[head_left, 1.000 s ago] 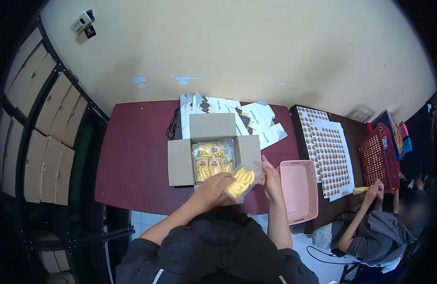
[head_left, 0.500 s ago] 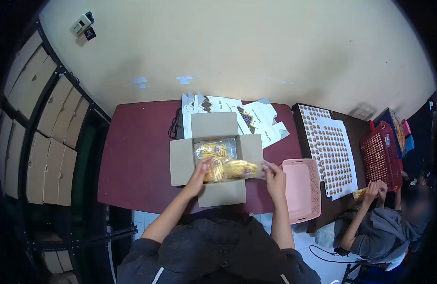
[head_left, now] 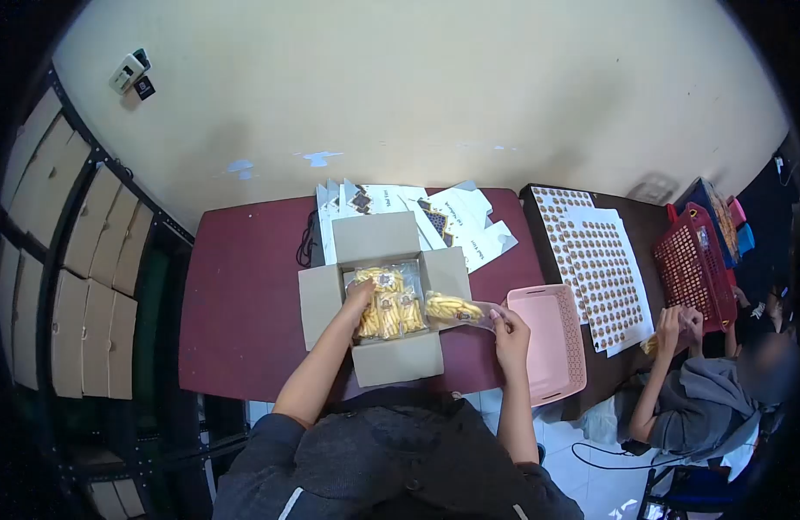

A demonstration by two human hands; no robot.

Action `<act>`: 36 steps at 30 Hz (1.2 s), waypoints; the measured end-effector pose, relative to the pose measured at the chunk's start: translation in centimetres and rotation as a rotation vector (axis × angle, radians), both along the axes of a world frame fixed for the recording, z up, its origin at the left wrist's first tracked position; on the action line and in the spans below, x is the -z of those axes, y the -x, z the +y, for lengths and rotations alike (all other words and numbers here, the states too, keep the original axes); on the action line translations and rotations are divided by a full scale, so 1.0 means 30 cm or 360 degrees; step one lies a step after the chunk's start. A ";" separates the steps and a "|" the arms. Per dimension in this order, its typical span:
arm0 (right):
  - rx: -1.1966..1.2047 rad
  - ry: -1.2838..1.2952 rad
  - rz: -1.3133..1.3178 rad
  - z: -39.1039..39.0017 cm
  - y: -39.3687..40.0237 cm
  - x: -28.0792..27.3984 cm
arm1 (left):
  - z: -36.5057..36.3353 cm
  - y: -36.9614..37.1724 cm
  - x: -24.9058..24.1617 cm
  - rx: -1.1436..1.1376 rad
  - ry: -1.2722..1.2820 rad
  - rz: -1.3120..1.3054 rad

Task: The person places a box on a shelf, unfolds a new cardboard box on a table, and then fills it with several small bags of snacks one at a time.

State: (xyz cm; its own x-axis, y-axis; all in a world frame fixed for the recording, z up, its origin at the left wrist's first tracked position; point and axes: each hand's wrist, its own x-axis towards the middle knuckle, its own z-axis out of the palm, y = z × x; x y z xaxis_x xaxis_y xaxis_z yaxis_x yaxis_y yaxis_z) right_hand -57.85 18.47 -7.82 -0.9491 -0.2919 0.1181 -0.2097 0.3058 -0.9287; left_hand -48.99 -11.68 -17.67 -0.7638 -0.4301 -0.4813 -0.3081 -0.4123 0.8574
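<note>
An open cardboard box [head_left: 398, 360] stands in front of me with its flaps folded out. Inside lie several clear packets of pale yellow snack sticks [head_left: 388, 316], each with a small round label. My left hand [head_left: 358, 296] reaches into the box's left side and touches the packets there; its fingertips are partly hidden. Pinched by one end in my right hand [head_left: 510, 336] is another clear packet of snack sticks [head_left: 453, 308], held sideways over the box's right flap.
White printed cartons [head_left: 456, 221] lie flat behind the box on the maroon table [head_left: 244, 295]. To the right are a pink basket [head_left: 547, 342], label sheets [head_left: 609, 277] and a red basket [head_left: 690, 269]. A co-worker [head_left: 703, 399] sits there. Shelves with boxes [head_left: 97, 234] line the left.
My right hand has drawn its packet rightward, from over the box's contents to the right flap. My left hand has moved off that packet, up along the box's left side.
</note>
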 end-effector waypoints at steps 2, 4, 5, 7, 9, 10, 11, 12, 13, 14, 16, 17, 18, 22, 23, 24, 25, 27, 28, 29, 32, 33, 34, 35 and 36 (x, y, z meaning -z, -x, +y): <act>0.0032 0.0029 -0.0047 0.012 0.002 0.022 | 0.019 -0.001 0.001 0.0029 0.0570 -0.0139; 0.0060 0.0057 -0.0100 0.019 0.000 0.033 | 0.064 -0.015 -0.006 -0.0001 0.0810 -0.0453; 0.0061 0.0067 -0.0117 0.020 -0.002 0.032 | 0.085 -0.022 -0.013 0.0028 0.1076 -0.0506; 0.0065 0.0116 -0.0110 0.021 0.001 0.046 | 0.122 -0.032 -0.030 -0.0042 0.1349 -0.0435; 0.0059 0.0106 -0.0113 0.020 0.004 0.046 | 0.127 -0.035 -0.036 -0.0057 0.1391 -0.0505; 0.0054 0.0098 -0.0114 0.017 0.008 0.044 | 0.127 -0.035 -0.040 -0.0072 0.1434 -0.0574; 0.0052 0.0086 -0.0131 0.007 0.002 0.021 | 0.113 -0.039 -0.031 0.0028 0.1364 -0.0658; 0.0043 0.0085 -0.0130 0.004 0.005 0.024 | 0.110 -0.042 -0.019 0.0018 0.1361 -0.0661; 0.0013 0.0061 -0.0073 0.001 0.009 0.029 | 0.110 -0.045 -0.007 0.0081 0.1369 -0.0682; -0.0017 0.0037 -0.0016 -0.003 0.011 0.034 | 0.110 -0.048 -0.010 0.0144 0.1377 -0.0702; -0.0042 0.0030 0.0000 -0.009 0.015 0.045 | 0.111 -0.057 -0.012 0.0257 0.1337 -0.0693; -0.0059 0.0024 0.0015 -0.013 0.016 0.040 | 0.117 -0.059 -0.010 0.0255 0.1356 -0.0663; -0.0065 0.0020 0.0018 -0.015 0.016 0.034 | 0.122 -0.060 -0.008 0.0252 0.1375 -0.0632; -0.0097 -0.0003 0.0039 -0.016 0.022 0.023 | 0.125 -0.075 0.018 0.0351 0.1742 -0.0475; -0.0088 -0.0012 0.0017 -0.015 0.022 0.024 | 0.121 -0.074 0.023 0.0427 0.1795 -0.0496; -0.0095 -0.0017 0.0020 -0.014 0.022 0.023 | 0.121 -0.075 0.029 0.0419 0.1790 -0.0496; -0.0094 0.0015 -0.0021 -0.016 0.021 0.021 | 0.122 -0.075 0.035 0.0498 0.1787 -0.0532; -0.0097 0.0043 -0.0058 -0.022 0.017 0.032 | 0.124 -0.071 0.044 0.0567 0.1766 -0.0549; -0.0099 0.0130 -0.0117 -0.025 0.019 0.053 | 0.124 -0.067 0.048 0.0559 0.1763 -0.0542; -0.0098 0.0214 -0.0174 -0.029 0.021 0.053 | 0.124 -0.063 0.056 0.0544 0.1766 -0.0507; -0.0119 0.0025 -0.0127 -0.030 0.019 0.039 | 0.144 -0.049 0.064 0.0515 0.1756 -0.0460; -0.0107 0.0032 -0.0065 -0.040 0.013 0.031 | 0.146 -0.042 0.052 0.0534 0.1734 -0.0491; -0.0111 0.0030 -0.0065 -0.045 0.008 0.017 | 0.148 -0.040 0.039 0.0552 0.1713 -0.0524; -0.0119 -0.0013 -0.0095 -0.048 0.003 0.000 | 0.148 -0.038 0.030 0.0567 0.1710 -0.0542; -0.0126 -0.0056 -0.0125 -0.049 0.001 -0.009 | 0.154 -0.044 0.022 0.0564 0.1708 -0.0543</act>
